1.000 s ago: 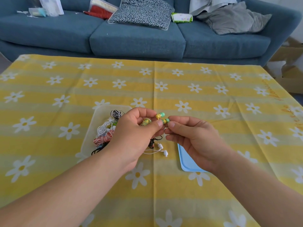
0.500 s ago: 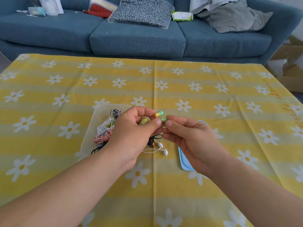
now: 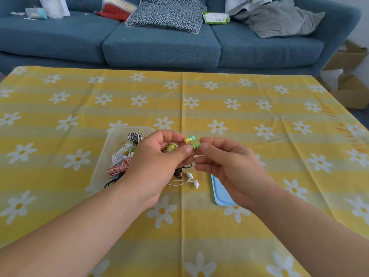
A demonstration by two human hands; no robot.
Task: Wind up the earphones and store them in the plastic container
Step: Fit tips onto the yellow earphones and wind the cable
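Now my left hand [image 3: 159,162] grips the coiled yellow-green wire earphones [image 3: 172,147], probably light and floppy; my right hand [image 3: 225,166] pinches one bud [image 3: 196,146].

Bare table [image 3: 259,108] spans the upper half and right side. Left of centre sits the plastic container [image 3: 104,156], crowded with coiled earphones [image 3: 119,168]; loose white earphones [image 3: 196,184] and a blue lid [image 3: 219,193] block the middle.

The left hand [image 3: 153,166] holds the wound yellow and green earphones [image 3: 171,147] above the table [image 3: 259,116]. The right hand [image 3: 233,168] pinches their green bud [image 3: 195,146]. The plastic container [image 3: 103,154] sits at the left, with more earphones [image 3: 119,168] inside. A blue lid [image 3: 220,194] lies under the right hand.
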